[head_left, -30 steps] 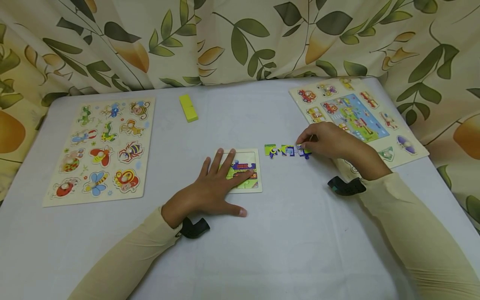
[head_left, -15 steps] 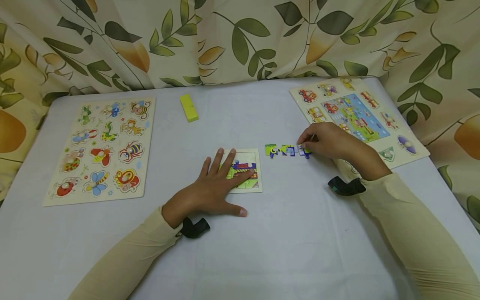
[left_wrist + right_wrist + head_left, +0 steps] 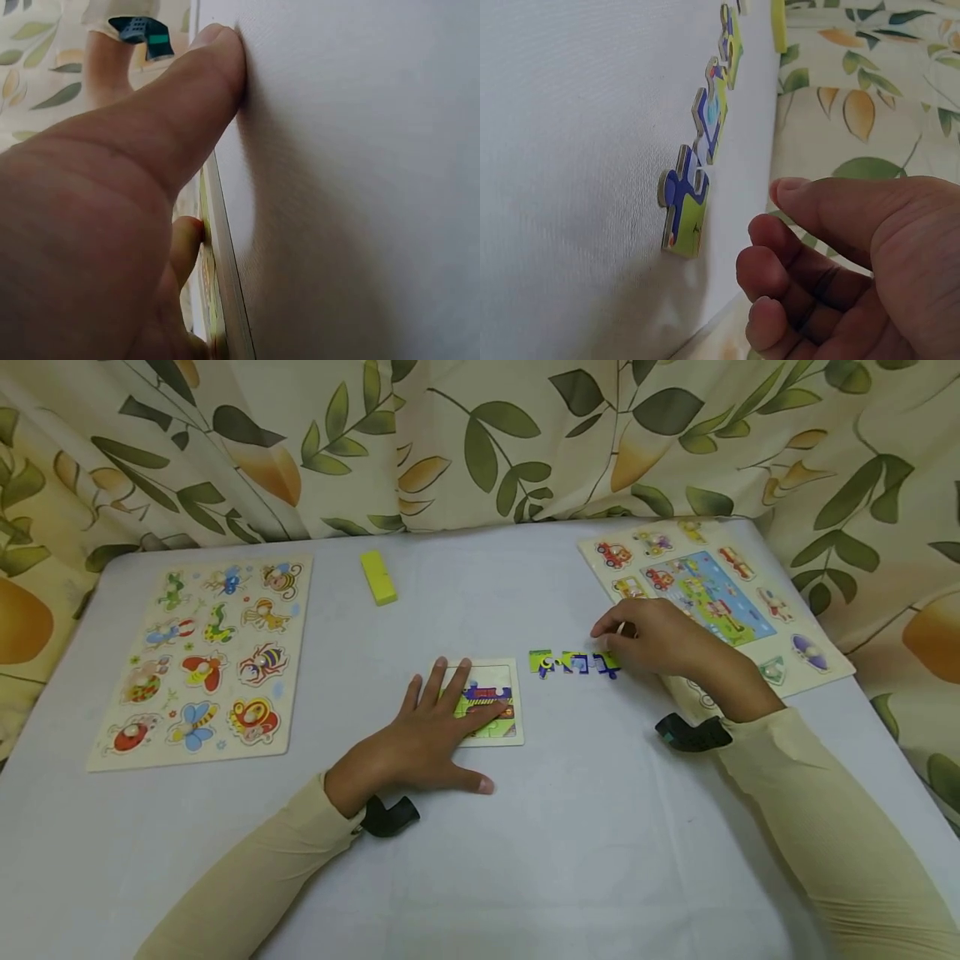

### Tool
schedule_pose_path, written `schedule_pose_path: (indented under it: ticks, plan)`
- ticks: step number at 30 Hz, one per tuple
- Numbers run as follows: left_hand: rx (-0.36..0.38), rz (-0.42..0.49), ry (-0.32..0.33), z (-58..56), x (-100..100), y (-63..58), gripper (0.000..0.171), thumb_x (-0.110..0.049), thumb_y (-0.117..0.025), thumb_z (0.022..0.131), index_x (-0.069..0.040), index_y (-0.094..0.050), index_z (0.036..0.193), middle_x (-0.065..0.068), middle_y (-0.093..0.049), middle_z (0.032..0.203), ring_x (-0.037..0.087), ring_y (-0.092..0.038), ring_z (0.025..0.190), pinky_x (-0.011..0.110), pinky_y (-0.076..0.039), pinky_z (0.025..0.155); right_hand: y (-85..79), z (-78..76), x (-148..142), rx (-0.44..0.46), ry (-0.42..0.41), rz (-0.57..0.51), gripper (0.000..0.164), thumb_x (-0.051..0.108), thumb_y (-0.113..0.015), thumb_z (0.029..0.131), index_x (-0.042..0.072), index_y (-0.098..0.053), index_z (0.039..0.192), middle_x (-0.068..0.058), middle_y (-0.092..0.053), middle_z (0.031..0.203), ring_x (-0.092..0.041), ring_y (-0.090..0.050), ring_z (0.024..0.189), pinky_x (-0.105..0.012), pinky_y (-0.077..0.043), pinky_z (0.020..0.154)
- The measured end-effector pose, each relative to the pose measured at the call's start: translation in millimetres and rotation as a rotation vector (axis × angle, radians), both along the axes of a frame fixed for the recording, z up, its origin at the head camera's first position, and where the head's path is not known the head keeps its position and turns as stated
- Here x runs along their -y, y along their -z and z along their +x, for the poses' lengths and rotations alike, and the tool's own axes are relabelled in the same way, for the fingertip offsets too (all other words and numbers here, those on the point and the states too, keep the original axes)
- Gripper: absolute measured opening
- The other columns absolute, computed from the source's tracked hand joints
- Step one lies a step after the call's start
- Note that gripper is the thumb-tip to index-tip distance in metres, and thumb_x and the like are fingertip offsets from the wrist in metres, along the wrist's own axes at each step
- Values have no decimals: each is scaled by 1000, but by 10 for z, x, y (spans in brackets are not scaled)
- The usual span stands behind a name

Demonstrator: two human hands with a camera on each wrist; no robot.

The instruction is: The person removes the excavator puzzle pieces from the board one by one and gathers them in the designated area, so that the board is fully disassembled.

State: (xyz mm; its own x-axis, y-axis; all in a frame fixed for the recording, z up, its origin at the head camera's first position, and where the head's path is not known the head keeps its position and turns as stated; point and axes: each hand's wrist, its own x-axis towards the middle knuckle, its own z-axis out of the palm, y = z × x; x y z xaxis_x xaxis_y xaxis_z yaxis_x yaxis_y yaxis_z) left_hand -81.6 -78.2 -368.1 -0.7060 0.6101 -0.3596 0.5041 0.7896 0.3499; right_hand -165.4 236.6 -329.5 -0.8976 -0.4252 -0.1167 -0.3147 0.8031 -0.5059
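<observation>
My left hand [image 3: 423, 739] lies spread with straight fingers over a small jigsaw puzzle board [image 3: 519, 710], partly hiding its vehicle picture. Its thumb rests on the white cloth beside the board; the left wrist view shows this thumb [image 3: 202, 82] and the board's edge [image 3: 232, 292]. To the right of the board, three loose jigsaw pieces lie in a row: a left one [image 3: 538, 658], a middle one [image 3: 576, 662] and a right one [image 3: 604, 666]. My right hand [image 3: 663, 639] hovers by the right piece [image 3: 686, 214], fingers loosely curled, apart from it and holding nothing.
An insect peg puzzle [image 3: 296, 693] lies at the left of the cloth-covered table [image 3: 585, 843]. At the back right is a vehicle peg puzzle [image 3: 817, 681], partly under my right hand. A yellow block [image 3: 378, 578] lies further back. A leaf-patterned curtain [image 3: 480, 443] hangs behind.
My right hand has let go of the right jigsaw piece and lifted slightly away; the piece now lies flat in the row. My left hand has stayed in place.
</observation>
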Motion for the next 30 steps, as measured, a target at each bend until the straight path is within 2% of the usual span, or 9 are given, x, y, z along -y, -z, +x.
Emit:
schedule_pose_path:
  ticks: [17, 25, 30]
  plan:
    - [-90, 0, -20, 42, -18, -42, 95, -71, -68, 74, -42, -24, 153, 14, 16, 160, 36, 24, 142, 60, 6, 110, 22, -41, 98, 5, -5, -35, 17, 14, -62, 96, 3, -72, 105, -5, -67, 88, -20, -49, 73, -29, -38, 59]
    - [-130, -32, -64, 74, 21, -45, 96, -71, -68, 74, -39, -25, 153, 17, 14, 160, 39, 22, 142, 63, 7, 108, -33, -26, 165, 27, -27, -68, 19, 16, -61, 97, 4, -72, 107, -6, -68, 96, -20, -51, 78, -31, -40, 64]
    - [-123, -24, -86, 104, 71, -62, 94, -70, -69, 74, -39, -27, 153, 19, 19, 158, 38, 28, 140, 63, 6, 109, -35, -36, 195, 24, -27, -60, 19, 16, -60, 98, 4, -71, 107, -6, -68, 97, -20, -52, 79, -33, -42, 66]
